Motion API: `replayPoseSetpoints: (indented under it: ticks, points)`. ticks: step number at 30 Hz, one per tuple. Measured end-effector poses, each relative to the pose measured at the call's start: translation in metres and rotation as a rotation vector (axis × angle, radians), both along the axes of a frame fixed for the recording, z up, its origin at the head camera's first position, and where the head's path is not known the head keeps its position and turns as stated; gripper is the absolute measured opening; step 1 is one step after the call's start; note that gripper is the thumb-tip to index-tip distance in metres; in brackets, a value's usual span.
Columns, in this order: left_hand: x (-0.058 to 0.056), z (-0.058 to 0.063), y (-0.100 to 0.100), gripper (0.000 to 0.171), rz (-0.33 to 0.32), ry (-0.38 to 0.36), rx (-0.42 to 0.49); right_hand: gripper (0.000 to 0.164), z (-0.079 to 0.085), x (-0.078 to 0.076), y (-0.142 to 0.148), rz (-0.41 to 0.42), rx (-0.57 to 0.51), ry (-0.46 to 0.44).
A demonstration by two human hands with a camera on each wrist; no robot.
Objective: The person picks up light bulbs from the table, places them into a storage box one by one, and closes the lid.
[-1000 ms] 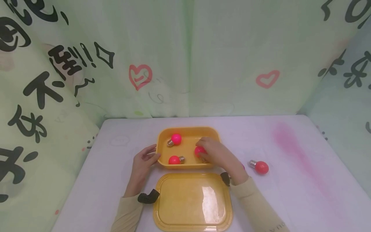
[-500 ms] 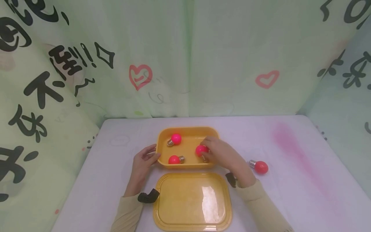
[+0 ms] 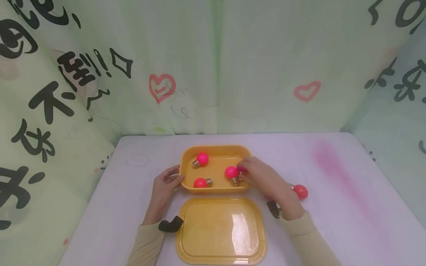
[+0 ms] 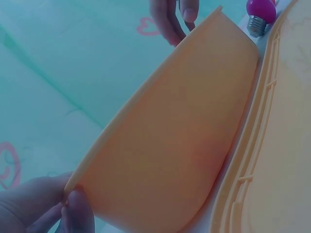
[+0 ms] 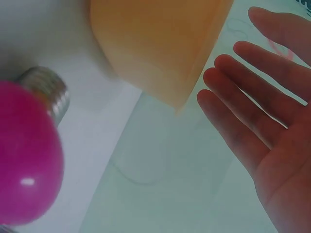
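My left hand (image 3: 166, 186) pinches the left rim of a yellow plastic box (image 3: 213, 191); thumb and fingers lie on either side of the rim in the left wrist view. Three pink light bulbs are inside: one at the back left (image 3: 202, 159), one at the front left (image 3: 200, 183), one at the right (image 3: 231, 172). My right hand (image 3: 263, 176) is over the box's right rim. In the right wrist view its fingers (image 5: 243, 102) are spread and straight, holding nothing. A magenta patch shows by its fingertips in the head view.
A yellow lid (image 3: 219, 232) lies on the table in front of the box. Beside the box, a magenta bulb (image 5: 29, 155) lies under my right wrist. A red bulb (image 3: 300, 191) lies farther right. A printed curtain (image 3: 253, 66) surrounds the table.
My right hand has drawn back to the right from the bulb at the box's right, which now shows more fully with its metal base. The left hand has stayed at the rim.
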State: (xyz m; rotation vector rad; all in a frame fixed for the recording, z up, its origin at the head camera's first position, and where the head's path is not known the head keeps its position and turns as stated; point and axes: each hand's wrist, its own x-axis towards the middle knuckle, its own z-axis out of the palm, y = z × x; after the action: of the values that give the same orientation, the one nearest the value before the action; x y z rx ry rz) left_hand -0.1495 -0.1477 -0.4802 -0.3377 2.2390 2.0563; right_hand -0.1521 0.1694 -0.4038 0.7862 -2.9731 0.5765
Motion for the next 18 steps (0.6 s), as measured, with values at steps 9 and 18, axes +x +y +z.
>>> replayPoseSetpoints:
  ticks: [9, 18]
  points:
    - [0.000, 0.000, 0.000, 0.046, -0.003, -0.015, -0.008, 0.037, -0.002, 0.006, 0.017, -0.028, -0.015, -0.004]
    - [-0.001, 0.002, 0.001, 0.046, 0.002, -0.011, -0.006, 0.037, -0.007, 0.011, 0.032, -0.043, 0.016, 0.024]
